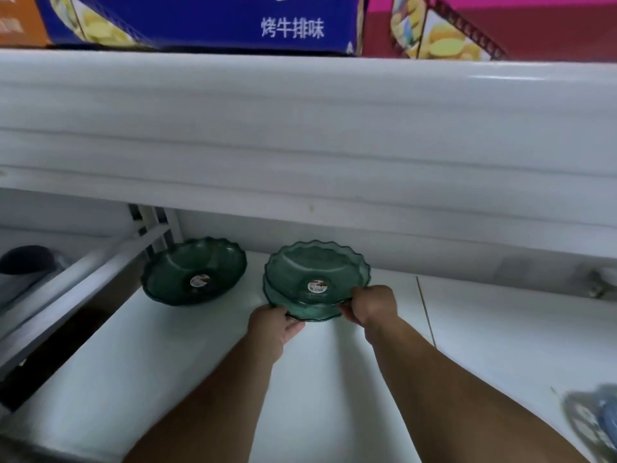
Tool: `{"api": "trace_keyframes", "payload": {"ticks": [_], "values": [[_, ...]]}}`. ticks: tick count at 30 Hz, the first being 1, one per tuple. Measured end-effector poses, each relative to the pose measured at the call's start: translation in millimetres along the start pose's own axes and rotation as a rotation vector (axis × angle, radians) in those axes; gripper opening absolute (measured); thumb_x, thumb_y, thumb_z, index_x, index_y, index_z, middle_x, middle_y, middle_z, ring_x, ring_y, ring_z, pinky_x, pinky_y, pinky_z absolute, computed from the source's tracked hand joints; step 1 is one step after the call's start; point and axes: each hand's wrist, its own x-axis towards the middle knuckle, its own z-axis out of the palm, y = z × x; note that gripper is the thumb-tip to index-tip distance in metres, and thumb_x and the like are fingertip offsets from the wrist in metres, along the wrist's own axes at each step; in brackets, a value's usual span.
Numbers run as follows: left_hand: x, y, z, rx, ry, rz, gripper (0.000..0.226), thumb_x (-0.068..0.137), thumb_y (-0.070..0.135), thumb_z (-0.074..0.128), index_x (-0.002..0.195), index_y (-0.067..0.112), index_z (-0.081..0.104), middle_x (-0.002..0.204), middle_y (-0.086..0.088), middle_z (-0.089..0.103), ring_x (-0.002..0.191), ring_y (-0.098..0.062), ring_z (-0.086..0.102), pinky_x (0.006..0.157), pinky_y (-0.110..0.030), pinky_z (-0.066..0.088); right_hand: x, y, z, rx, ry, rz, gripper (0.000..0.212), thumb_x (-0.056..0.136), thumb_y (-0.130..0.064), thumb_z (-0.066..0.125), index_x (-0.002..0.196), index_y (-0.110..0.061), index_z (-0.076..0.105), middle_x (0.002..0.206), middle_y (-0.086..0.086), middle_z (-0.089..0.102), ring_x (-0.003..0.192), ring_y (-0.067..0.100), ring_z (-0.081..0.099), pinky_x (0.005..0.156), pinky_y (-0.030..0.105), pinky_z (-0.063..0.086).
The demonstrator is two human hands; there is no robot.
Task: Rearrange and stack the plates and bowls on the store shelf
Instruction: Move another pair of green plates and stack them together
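1. Nearest the lens we find two bare forearms rising from the lower edge and converging on a pair of green bowls just past the centre of the white shelf [200,379].
2. The left hand [272,324] grips the near rim at about 7 o'clock of the upper green bowl [317,275]; its fingers are curled under the rim and pressed together, thumb side on top.
3. The right hand [369,304] grips the same rim at about 4 o'clock, fingers pinched on the scalloped edge.
4. The upper bowl sits tilted in a lower green bowl [310,312], of which only the near edge shows. Whether the two are fully nested we cannot tell.
5. A round label [317,286] lies in the upper bowl's bottom.
6. At 9 o'clock from the held pair, apart from it, a third green bowl [193,270] rests on the shelf with its own label.
7. At 12 o'clock, the white upper shelf [300,128] carries a blue carton [200,21] and a red carton [484,25].
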Motion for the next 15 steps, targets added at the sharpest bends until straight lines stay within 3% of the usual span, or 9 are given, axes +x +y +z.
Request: {"api": "trace_keyframes", "payload": {"ticks": [5,9,15], "values": [[0.0,0.6,-0.8,-0.001,-0.077,0.016,0.014,0.097,0.001,0.052,0.106,-0.001,0.062,0.107,-0.019,0.069,0.098,-0.028,0.068,0.086,-0.038,0.055,5.6,4.1,4.5,-0.087,0.004,-0.006,0.018,0.088,-0.010,0.060,0.075,0.001,0.064,0.086,0.026,0.077,0.083,0.043,0.076,0.078,0.048,0.062],[-2.5,1.6,0.5,0.023,-0.125,0.027,0.018,0.098,-0.003,0.046,0.104,0.002,0.062,0.108,-0.018,0.069,0.102,-0.027,0.066,0.096,-0.040,0.052,18.4,12.7,7.4,-0.104,0.020,0.005,0.026,0.091,-0.024,0.063,0.078,-0.002,0.061,0.081,0.024,0.077,0.078,0.040,0.077,0.085,0.051,0.061],[-1.2,-4.9,1.4,-0.003,-0.165,0.055,0.025,0.098,-0.008,0.041,0.108,0.003,0.061,0.129,-0.024,0.061,0.122,-0.033,0.059,0.106,-0.042,0.046,63.1,36.3,4.5,-0.174,0.060,0.009,0.039,0.069,-0.041,0.076,0.078,-0.005,0.063,0.082,0.019,0.077,0.079,0.039,0.076,0.083,0.051,0.062]]}}
